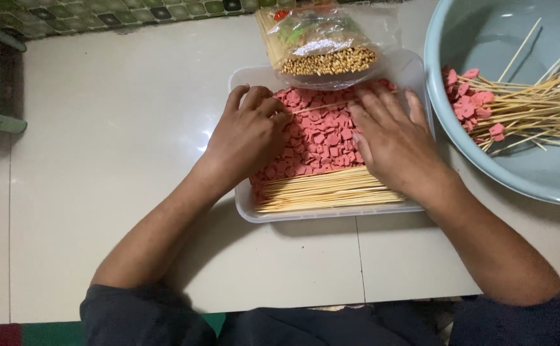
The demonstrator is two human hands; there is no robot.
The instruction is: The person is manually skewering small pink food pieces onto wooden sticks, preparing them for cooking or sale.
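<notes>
Your left hand [248, 131] pinches a stiff, light bamboo skewer [321, 106]; right hand [392, 138] fingers spread over soft, slippery sausage slices [318, 138].

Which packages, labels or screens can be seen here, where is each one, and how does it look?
Clear plastic bag of bamboo skewers: lies at the far edge of the white tray, beyond both hands; long and flat, see-through, blunt tan skewer ends showing at its near end.
Printed label: on the bag's upper part; green and red patches on pale backing.
No screens or signs in view.
</notes>
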